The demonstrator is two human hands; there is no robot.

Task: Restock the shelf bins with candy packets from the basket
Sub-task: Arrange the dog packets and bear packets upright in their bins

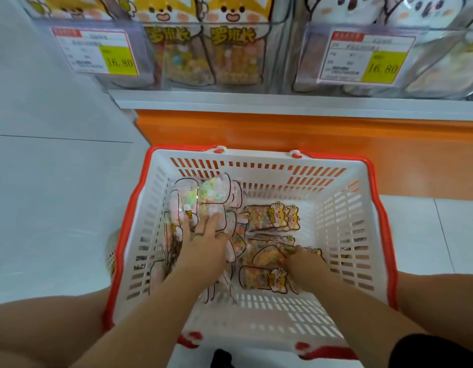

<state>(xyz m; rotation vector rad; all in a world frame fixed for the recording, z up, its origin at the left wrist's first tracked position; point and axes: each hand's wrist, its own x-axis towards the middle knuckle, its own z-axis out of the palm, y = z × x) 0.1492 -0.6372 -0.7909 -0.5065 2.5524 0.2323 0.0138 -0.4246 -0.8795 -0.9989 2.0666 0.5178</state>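
Left price tag, 11 o'clock of frame: yellow patch reads 16.80; right price tag, 1 o'clock: yellow patch also 16.80; small print and red header strips on both tags too blurred to read; left fox packet and right fox packet, 12 o'clock above the shelf: each carries yellow characters 罗班长; basket packet, 5 o'clock inside the basket: yellow characters, too small and turned to read.
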